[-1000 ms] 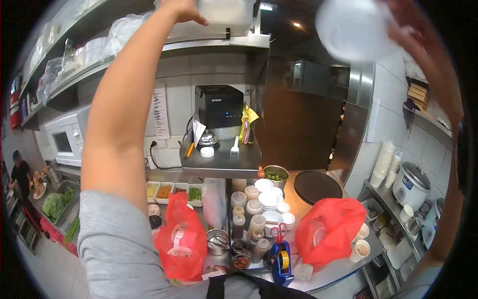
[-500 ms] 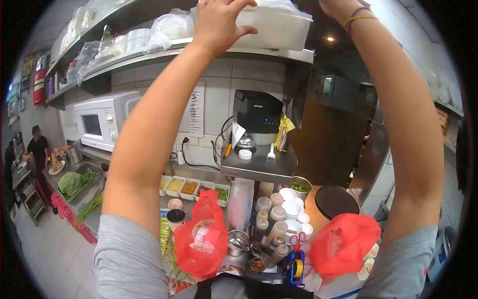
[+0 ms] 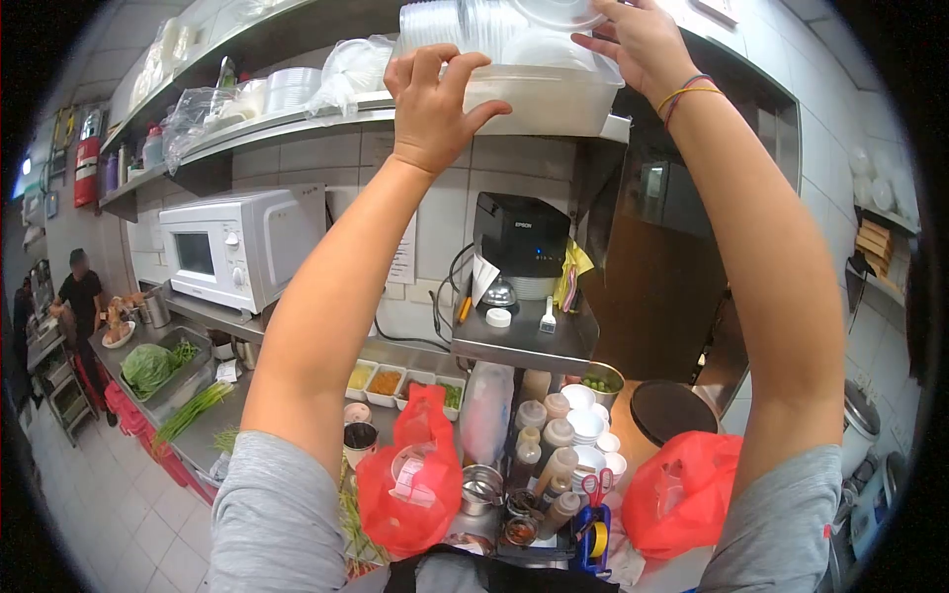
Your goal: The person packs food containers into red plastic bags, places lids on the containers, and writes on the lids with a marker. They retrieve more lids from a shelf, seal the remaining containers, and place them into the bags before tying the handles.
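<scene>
My left hand (image 3: 435, 104) is at the left end of a white translucent plastic bin (image 3: 554, 99) on the upper shelf. Its fingers curl over the rim and the thumb lies across the front. Stacks of clear plastic lids (image 3: 432, 28) stand inside the bin. Above its right end, my right hand (image 3: 643, 44) pinches a round clear plastic lid (image 3: 556, 10) by the edge. The top of that lid is cut off by the frame.
Below are red plastic bags (image 3: 410, 494) (image 3: 682, 494), sauce bottles (image 3: 559, 465), white bowls (image 3: 585, 425) and a tape dispenser (image 3: 591, 539). A black printer (image 3: 521, 237) sits under the shelf, a microwave (image 3: 242, 247) to its left. A person (image 3: 79, 296) stands far left.
My right hand has come down into view with the clear lid. The view has tilted up, showing the lid stacks. My left hand keeps its place on the bin.
</scene>
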Tool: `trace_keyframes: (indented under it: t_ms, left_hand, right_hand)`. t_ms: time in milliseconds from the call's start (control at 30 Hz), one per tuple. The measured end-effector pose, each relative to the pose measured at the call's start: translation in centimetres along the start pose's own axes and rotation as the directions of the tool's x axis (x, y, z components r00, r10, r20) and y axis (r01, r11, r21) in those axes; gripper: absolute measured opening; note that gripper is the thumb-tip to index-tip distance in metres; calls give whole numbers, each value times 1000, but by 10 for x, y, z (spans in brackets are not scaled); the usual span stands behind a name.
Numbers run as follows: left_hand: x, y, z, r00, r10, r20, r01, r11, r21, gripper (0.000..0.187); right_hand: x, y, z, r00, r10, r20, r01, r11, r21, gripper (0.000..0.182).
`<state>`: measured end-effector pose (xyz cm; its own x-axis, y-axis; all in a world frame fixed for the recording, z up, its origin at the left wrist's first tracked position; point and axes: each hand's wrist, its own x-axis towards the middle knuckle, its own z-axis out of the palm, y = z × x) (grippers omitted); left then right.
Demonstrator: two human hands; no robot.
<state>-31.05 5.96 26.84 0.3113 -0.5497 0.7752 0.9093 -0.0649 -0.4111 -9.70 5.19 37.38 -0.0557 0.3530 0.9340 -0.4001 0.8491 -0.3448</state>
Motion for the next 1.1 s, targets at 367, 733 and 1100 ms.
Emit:
trace_keyframes:
  t_ms: [367,733,1100]
  left_hand:
    - [-21,-2,-12,997,80,-4,-80,997,24,48]
    - [-31,4,-18,997,80,-17,-80,997,22,48]
    - [-35,15,-22,996,84,16,-84,996,6,47]
  right_hand:
    - [-8,-6,8,876,-438,202,480,755,-447,30]
    - [-8,31,64,823,-287,490,564,508,-651,25]
    - [21,49,86,812,389,435,304,353,-885,54]
